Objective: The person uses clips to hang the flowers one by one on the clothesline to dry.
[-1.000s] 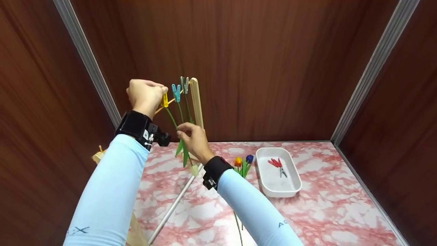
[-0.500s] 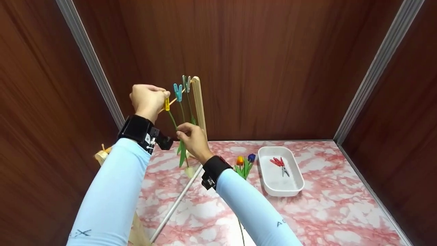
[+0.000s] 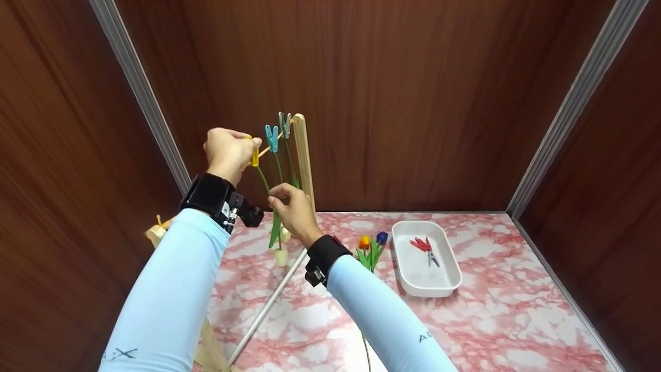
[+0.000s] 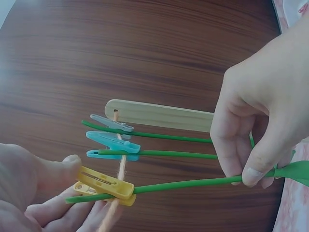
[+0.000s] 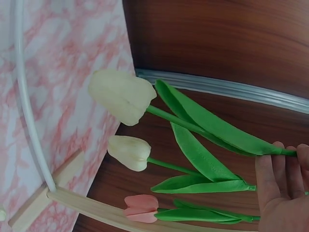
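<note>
My left hand [image 3: 230, 150] pinches a yellow clothespin [image 4: 108, 186] at the orange cord [image 4: 121, 166]. A white tulip's green stem [image 4: 188, 184] lies in the clothespin's jaws, its end sticking out past them. Lower on that stem, my right hand [image 3: 294, 209] pinches it between thumb and fingers, just above the leaves. In the right wrist view the white bloom [image 5: 120, 96] hangs head down. Beside it hang another white tulip [image 5: 129, 152] and a pink tulip [image 5: 141, 208]. A blue clothespin [image 4: 113, 145] and a grey clothespin [image 4: 112, 122] clip the neighbouring stems to the cord.
A wooden post [image 3: 303, 160] carries the cord's far end; a white rod [image 3: 268, 305] runs low along the stand. To the right, an orange tulip [image 3: 364, 242] and a blue tulip [image 3: 382, 237] lie beside a white tray [image 3: 408, 284] holding red clothespins [image 3: 421, 244] and a grey one.
The held tulip's white bloom has swung left below my right hand. Both hands keep their pinch on clothespin and stem, and the head view has shifted slightly.
</note>
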`<move>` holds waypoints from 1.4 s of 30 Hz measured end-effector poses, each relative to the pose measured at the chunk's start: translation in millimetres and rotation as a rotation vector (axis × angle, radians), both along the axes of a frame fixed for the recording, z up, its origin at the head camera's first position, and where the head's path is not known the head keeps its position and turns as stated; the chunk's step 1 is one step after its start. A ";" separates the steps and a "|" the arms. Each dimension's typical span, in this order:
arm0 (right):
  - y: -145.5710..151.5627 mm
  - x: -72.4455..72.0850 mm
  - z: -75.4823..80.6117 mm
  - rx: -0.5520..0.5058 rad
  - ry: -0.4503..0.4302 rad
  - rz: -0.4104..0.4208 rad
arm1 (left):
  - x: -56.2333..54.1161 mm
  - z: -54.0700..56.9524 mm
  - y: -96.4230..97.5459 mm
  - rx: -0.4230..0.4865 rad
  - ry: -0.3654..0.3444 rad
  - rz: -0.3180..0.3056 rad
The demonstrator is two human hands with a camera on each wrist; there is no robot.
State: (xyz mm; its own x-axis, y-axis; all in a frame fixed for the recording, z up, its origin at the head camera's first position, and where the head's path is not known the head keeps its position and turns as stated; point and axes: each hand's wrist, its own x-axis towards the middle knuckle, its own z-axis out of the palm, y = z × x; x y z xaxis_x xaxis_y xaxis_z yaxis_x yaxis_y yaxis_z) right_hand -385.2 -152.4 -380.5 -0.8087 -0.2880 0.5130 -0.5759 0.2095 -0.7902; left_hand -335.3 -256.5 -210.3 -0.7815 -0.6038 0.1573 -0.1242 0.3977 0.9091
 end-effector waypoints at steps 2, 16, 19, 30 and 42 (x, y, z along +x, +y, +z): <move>-0.4 0.9 0.7 0.001 0.000 0.000 | 0.5 1.4 1.5 -0.024 -0.004 0.001; -3.1 2.0 -0.4 0.004 -0.002 -0.007 | 2.4 0.0 1.5 -0.041 0.035 0.041; -6.0 2.9 -1.2 -0.006 -0.017 0.001 | 2.5 -0.7 1.6 -0.034 0.041 0.050; -4.8 2.0 0.6 -0.002 -0.055 -0.025 | 1.3 -3.0 5.1 -0.022 0.070 0.045; 1.5 3.4 -1.3 -0.011 -0.101 0.010 | -0.2 -5.4 4.6 -0.034 0.042 0.055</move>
State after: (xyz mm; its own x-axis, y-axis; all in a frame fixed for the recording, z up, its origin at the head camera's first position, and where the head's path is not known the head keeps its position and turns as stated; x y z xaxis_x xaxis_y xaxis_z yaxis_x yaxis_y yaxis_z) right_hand -381.7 -151.0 -381.8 -0.8534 -0.2915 0.4321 -0.4952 0.1950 -0.8466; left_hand -335.4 -252.0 -215.8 -0.7395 -0.6393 0.2108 -0.1084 0.4221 0.9000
